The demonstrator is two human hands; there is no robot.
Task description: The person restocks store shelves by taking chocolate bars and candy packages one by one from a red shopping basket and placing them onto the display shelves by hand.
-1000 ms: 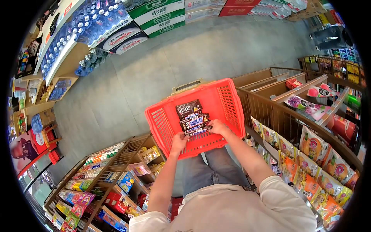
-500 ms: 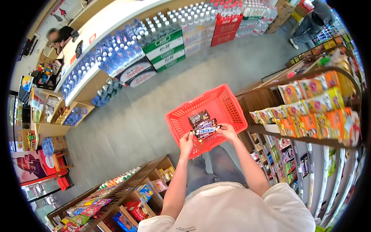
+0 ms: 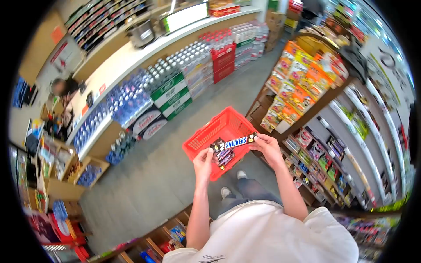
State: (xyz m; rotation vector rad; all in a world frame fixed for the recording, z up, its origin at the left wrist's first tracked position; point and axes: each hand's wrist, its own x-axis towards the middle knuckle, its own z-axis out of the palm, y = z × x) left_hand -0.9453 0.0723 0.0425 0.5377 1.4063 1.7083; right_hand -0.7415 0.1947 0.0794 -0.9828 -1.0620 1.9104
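Both ends of a dark-wrapped Snickers bar (image 3: 236, 142) are held up, as I see it remotely through the head camera: the left hand (image 3: 202, 163) pinches one end between thumb and fingers, and the right hand (image 3: 268, 148) grasps the other the same way. The bar is above the red shopping basket (image 3: 223, 130), slanting across its mouth with the right end farther from the body. I judge that this hold on the ends keeps the lettered front uncovered and easy to read. Inside the basket, below the bar, more wrapped sweets (image 3: 225, 158) lie loosely together toward the near side, perhaps simply as they landed; I cannot tell what supports the basket. Nearer the body than the basket, white shoes (image 3: 226, 192) stand on the grey floor (image 3: 144, 175). Right of the basket, bright snack bags (image 3: 302, 83) sit in rows, apparently angled to show their fronts. Beyond the basket runs a long desk (image 3: 130, 59), fronted by bottled water (image 3: 173, 65) on green cartons (image 3: 171, 94), probably stacked to save floor space; beyond the basket's left, a person (image 3: 68, 86) is behind that desk.
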